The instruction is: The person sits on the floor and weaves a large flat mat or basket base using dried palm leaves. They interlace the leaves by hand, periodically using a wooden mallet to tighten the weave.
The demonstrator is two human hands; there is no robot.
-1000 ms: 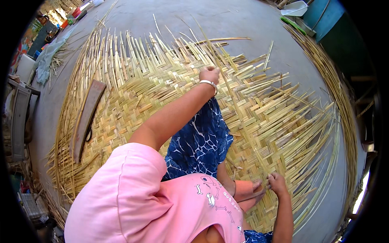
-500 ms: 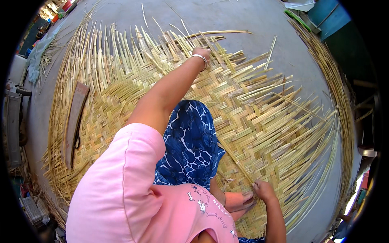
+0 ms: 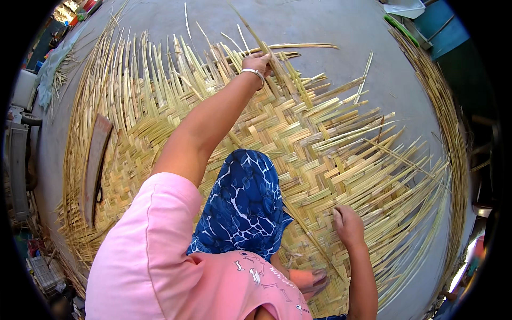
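A large mat of split cane strips in a herringbone weave spreads under me, loose ends fanning out along its edges. Reaching to its far edge, my left hand pinches a long cane strip that is raised and angled toward the far left. Above the mat's right half is my right hand, fingers curled in, with no strip showing in it. Just left of that hand a loose strip lies across the weave. My knee in blue patterned cloth rests between the two arms.
A curved wooden-looking piece lies on the mat's left side. A long bundle of thin canes runs along the right. Grey floor surrounds the mat. A bluish plastic sheet and clutter stand at the left.
My left hand has come slightly up and left, and the strip in it is now raised. My right hand has moved forward, away from the loose strip beside my foot.
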